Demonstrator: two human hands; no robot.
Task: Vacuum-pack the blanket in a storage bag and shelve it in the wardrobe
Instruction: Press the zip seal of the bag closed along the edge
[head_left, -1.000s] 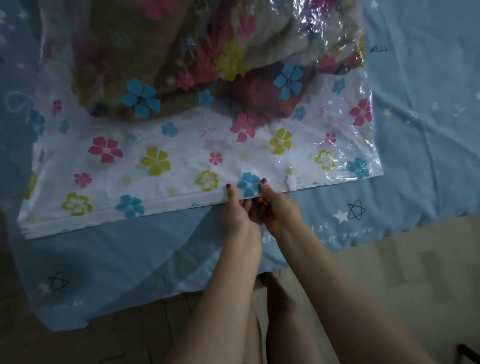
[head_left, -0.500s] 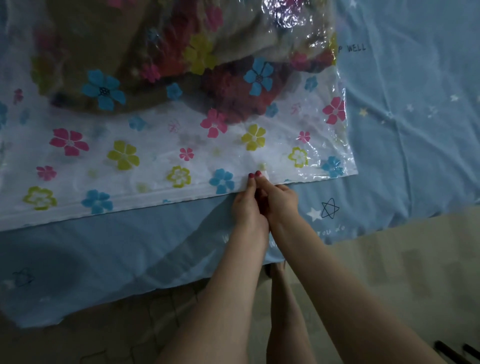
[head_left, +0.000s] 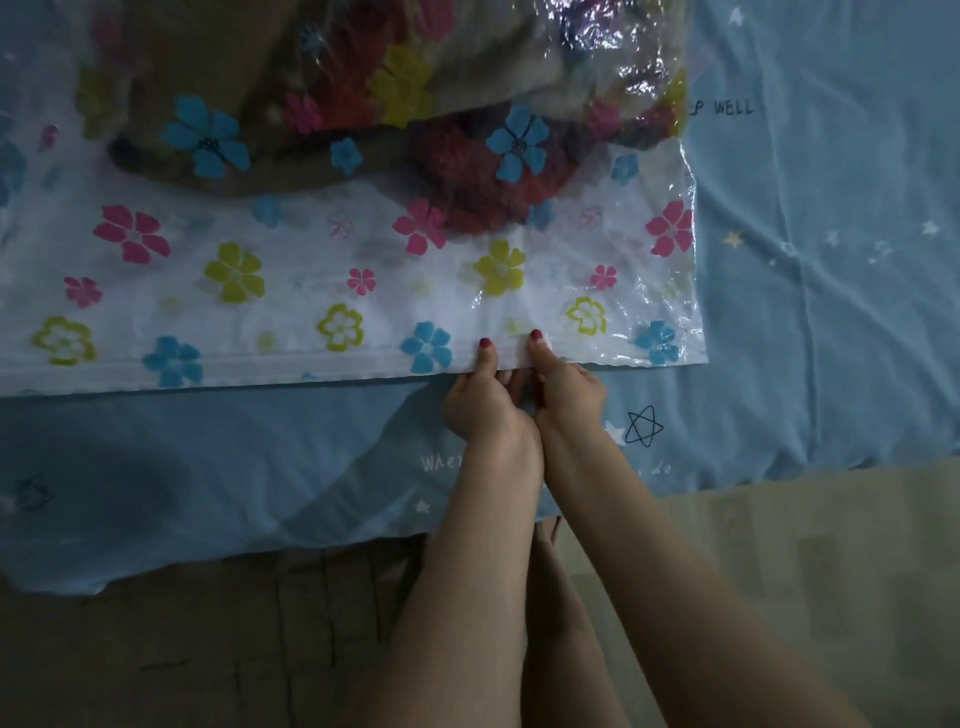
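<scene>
A clear storage bag (head_left: 291, 291) printed with coloured flowers lies flat on the bed. Inside it, toward the far side, sits the folded brown and red blanket (head_left: 363, 98). The bag's white zip strip (head_left: 249, 366) runs along the near edge. My left hand (head_left: 480, 395) and my right hand (head_left: 563, 384) sit side by side on that strip, right of centre. Each pinches the strip with the thumb on top and the fingers curled underneath. The bag's right corner (head_left: 691, 353) lies a short way to the right of my right hand.
A light blue bedsheet (head_left: 831, 260) with stars and printed words covers the bed and hangs over its near edge. Below it are a dark tiled floor (head_left: 208, 649) at the left and a paler floor (head_left: 805, 571) at the right. My leg (head_left: 566, 623) shows between my forearms.
Both hands have travelled right along the zip strip, closer to the bag's right corner, still pinching it. The view has shifted, so the bag sits further left in frame.
</scene>
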